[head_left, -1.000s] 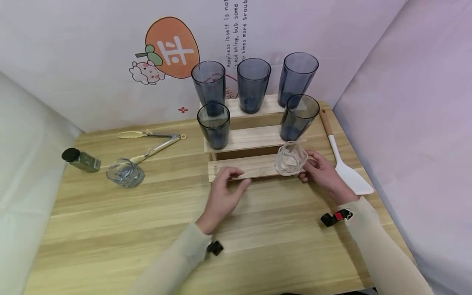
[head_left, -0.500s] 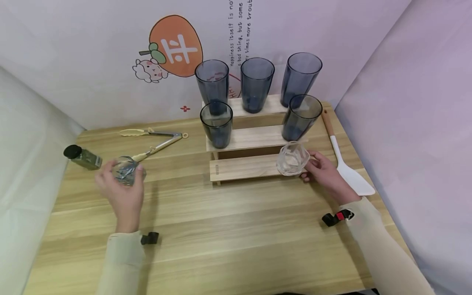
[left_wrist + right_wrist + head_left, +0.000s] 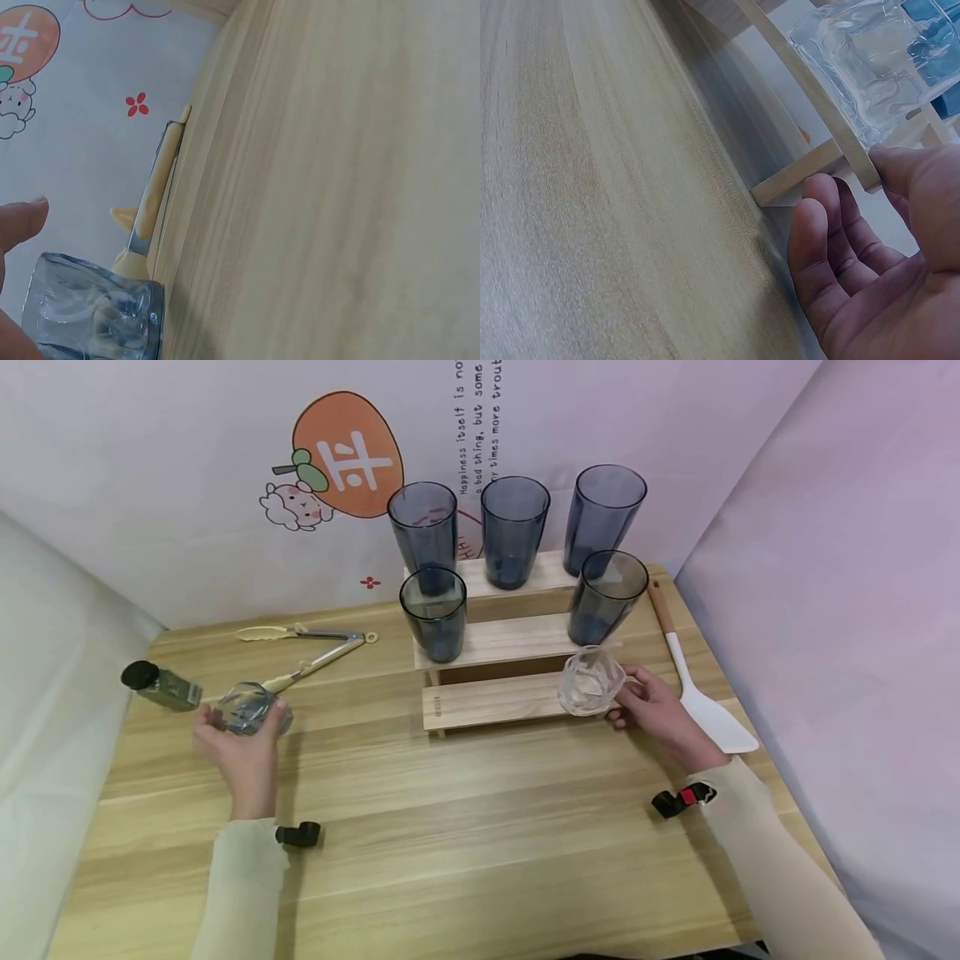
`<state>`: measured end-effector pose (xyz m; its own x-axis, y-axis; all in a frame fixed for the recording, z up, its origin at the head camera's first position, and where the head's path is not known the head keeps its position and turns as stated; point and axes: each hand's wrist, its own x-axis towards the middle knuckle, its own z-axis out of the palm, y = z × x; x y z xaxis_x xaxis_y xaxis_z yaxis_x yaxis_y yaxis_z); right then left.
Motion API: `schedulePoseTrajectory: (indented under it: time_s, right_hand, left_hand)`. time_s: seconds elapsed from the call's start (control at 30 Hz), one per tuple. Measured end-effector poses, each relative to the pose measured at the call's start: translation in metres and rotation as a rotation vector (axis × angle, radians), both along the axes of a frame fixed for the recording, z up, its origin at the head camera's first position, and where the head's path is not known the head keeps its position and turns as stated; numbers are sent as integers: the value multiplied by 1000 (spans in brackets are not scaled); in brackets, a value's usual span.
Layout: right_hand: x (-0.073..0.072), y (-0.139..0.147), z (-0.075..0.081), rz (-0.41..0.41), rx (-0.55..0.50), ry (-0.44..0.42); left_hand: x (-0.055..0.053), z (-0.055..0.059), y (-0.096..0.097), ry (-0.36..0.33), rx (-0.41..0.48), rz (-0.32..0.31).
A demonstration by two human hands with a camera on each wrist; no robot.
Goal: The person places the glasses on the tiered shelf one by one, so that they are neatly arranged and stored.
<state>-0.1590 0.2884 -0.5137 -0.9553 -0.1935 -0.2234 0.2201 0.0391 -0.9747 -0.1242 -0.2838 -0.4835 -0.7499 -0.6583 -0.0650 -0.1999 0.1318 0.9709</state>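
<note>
In the head view, my left hand is at a faceted blue-tinted glass on the table, with thumb and fingers spread to either side of it. The left wrist view shows a gap between a fingertip and this glass. On the right, my right hand holds the end of the lowest shelf of a stepped wooden rack, thumb at the top edge and curled fingers below. A clear faceted glass stands on that shelf, right by the thumb.
Tall blue-grey tumblers stand on the rack's upper two steps. Tongs lie behind the blue-tinted glass, and a spice jar lies to its left. A white spatula lies along the table's right side.
My left hand has moved left from the front of the rack to the blue-tinted glass. My right hand and the clear glass have stayed where they were.
</note>
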Motion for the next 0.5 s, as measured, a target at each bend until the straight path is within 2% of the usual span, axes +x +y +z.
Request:
schedulePoseTrajectory:
  time_s: [0.2, 0.27, 0.37, 0.5]
  right_hand:
    - [0, 0, 1, 2, 17, -5]
    - [0, 0, 1, 4, 16, -5]
    - [-1, 0, 1, 5, 18, -6]
    - [-1, 0, 0, 4, 20, -6]
  left_hand:
    - [-8, -4, -4, 34, -30, 36]
    - [-10, -5, -5, 41, -15, 40]
    - [-10, -5, -6, 39, 10, 31]
    - [-10, -7, -7, 43, 10, -14]
